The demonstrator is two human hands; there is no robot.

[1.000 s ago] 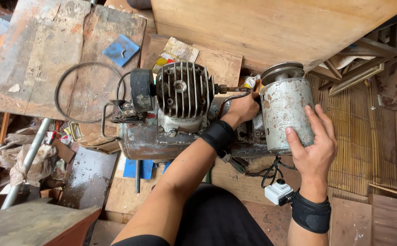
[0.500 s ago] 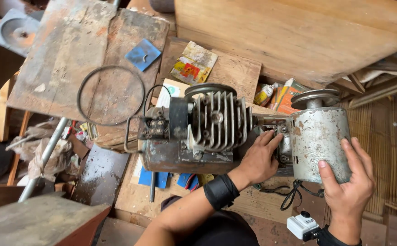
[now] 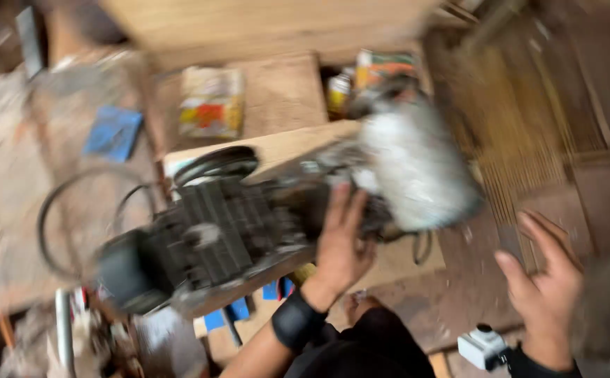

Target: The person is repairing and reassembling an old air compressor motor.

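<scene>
Frame blurring. Left hand (image 3: 343,241) lying flat, fingers spread, on engine (image 3: 214,231) middle. Engine tilting on tabletop (image 3: 284,147), long axis near-left to far-right, grey can (image 3: 417,168) at far-right end. Right hand (image 3: 546,294) open, empty, near-right of can, apart from it.

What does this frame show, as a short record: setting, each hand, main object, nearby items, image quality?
setting: cluttered wooden workbench
left hand: open, palm flat against the engine
right hand: open, fingers spread, apart from the silver cylinder
main object: finned small engine, tilted, with a silver cylinder at its right end
nearby: black cable loop, blue pad, small white device
image quality: heavy motion blur
</scene>
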